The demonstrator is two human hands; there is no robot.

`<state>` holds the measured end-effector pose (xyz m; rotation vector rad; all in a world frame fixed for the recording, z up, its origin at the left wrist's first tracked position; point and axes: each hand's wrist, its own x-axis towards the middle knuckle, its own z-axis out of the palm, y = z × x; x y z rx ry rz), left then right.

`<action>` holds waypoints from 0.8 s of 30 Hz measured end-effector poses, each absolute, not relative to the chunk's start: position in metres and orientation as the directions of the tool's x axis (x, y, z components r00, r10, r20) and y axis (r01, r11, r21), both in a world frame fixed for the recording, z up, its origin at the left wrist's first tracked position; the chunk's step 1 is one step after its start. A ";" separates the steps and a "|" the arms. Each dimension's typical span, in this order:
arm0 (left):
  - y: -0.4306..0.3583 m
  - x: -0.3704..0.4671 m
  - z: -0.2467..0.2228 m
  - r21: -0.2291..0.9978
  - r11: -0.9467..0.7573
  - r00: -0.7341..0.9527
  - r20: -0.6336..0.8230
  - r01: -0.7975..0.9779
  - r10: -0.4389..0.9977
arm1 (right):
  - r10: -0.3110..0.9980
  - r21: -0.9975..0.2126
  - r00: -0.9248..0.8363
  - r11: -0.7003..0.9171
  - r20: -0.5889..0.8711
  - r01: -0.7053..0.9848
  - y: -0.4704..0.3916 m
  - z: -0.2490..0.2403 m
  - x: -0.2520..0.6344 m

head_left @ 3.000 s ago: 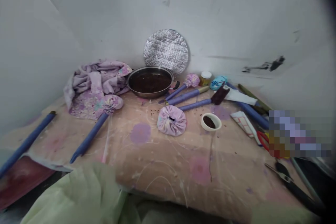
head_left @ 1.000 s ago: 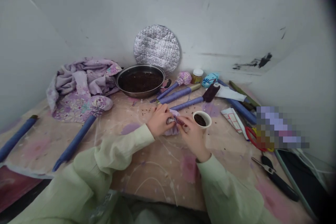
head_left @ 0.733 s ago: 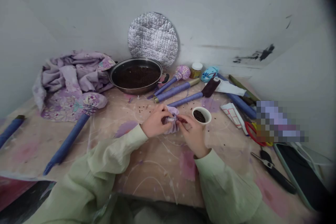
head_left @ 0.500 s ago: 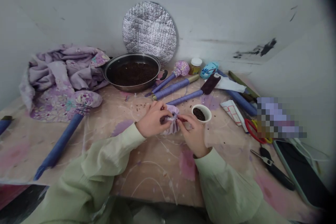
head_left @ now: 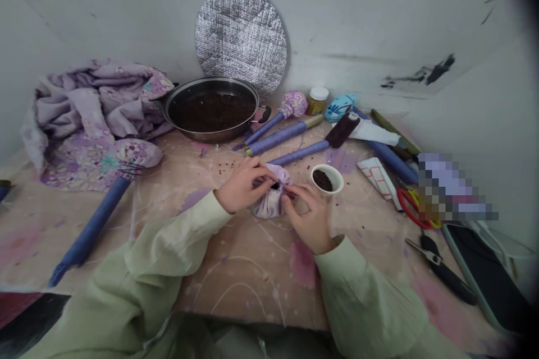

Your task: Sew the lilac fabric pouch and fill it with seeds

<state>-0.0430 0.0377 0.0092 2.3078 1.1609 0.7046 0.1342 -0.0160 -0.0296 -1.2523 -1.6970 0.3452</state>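
Note:
A small purple cloth pouch (head_left: 270, 206) with a gathered neck sits on the table between my hands. Its mouth is partly open, and something dark shows inside. My left hand (head_left: 244, 184) pinches the left edge of the mouth between thumb and fingers. On the other side, my right hand (head_left: 310, 214) is closed on the gathered rim. Just beyond my right hand stands a white cup (head_left: 338, 179) partly filled with dark granules (head_left: 322, 180).
A pan (head_left: 219, 136) of dark granules stands at the back, before a round silver mat (head_left: 241, 33). Purple floral cloth (head_left: 84, 118) and a blue-wrapped stick (head_left: 90, 230) lie left. Scissors (head_left: 410, 210), pliers (head_left: 448, 277) and a phone (head_left: 484, 275) lie right.
The pouch's mouth has been spread wider, showing its dark inside. My left hand has shifted slightly left; my right hand stays at the rim. The camera view has tilted a little.

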 end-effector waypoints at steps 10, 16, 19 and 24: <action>0.053 -0.045 0.012 0.556 -0.497 0.495 0.169 0.666 0.852 | 0.835 -0.677 -0.014 0.456 0.550 0.578 -0.016 -0.033 0.136; 0.069 -0.023 0.034 0.247 -0.572 0.613 -0.139 0.782 0.778 | 0.818 -0.670 -0.012 0.479 0.576 0.567 -0.016 -0.036 0.136; 0.069 -0.006 0.043 0.045 -0.564 0.557 -0.239 0.825 0.796 | 0.796 -0.664 -0.001 0.505 0.605 0.551 -0.015 -0.039 0.137; 0.059 -0.003 0.053 -0.089 -0.559 0.542 -0.163 0.824 0.824 | 0.784 -0.658 0.004 0.518 0.621 0.547 -0.012 -0.041 0.141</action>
